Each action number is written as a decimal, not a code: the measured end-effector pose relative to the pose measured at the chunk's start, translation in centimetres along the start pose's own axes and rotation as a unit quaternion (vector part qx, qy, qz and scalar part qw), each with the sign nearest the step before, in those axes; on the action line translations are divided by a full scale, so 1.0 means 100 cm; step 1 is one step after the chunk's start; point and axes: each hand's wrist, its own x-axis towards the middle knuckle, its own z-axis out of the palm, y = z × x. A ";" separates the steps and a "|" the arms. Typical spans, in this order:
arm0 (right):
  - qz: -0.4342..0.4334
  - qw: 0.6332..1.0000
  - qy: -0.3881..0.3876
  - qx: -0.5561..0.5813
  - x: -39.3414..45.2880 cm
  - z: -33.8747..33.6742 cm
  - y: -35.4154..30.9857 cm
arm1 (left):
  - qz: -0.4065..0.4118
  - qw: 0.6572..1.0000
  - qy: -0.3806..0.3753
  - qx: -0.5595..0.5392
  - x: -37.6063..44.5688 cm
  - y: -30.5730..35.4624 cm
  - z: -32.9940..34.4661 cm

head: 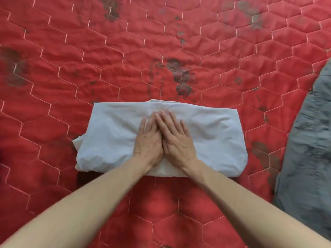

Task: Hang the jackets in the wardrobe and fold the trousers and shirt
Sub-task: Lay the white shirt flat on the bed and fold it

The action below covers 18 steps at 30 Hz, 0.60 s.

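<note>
Two bare forearms reach in from the near edge of the view and meet over one folded white shirt (211, 133), which lies on a red quilted bedcover (53, 72) stitched in a hexagon pattern. The left hand (148, 140) and the right hand (176, 138) lie flat, side by side on the middle of the shirt, their inner edges touching; all the fingers are stretched out straight and close together, palms down on the cloth, pressing rather than gripping anything. The fingertips point toward the shirt's far edge. The shirt forms a wide, roughly rectangular bundle, with a bit of loose cloth sticking out at its near left corner and a narrow pale band showing along its far edge. At the right edge of the bedcover lies one grey garment (311, 140), crumpled and well apart from the shirt; what kind of garment it is cannot be told. Beyond the shirt the bedcover carries several dark smudged patches (180, 76).
</note>
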 end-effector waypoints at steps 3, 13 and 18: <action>0.094 0.996 0.000 -0.011 0.010 0.012 0.018 | -0.113 0.993 -0.018 -0.009 0.014 -0.011 0.013; 0.226 0.971 -0.006 -0.082 -0.045 -0.024 0.129 | -0.182 0.983 0.010 -0.013 -0.057 -0.135 0.003; 0.246 0.967 -0.019 -0.067 -0.053 -0.035 0.151 | -0.225 0.972 0.027 -0.055 -0.069 -0.140 -0.003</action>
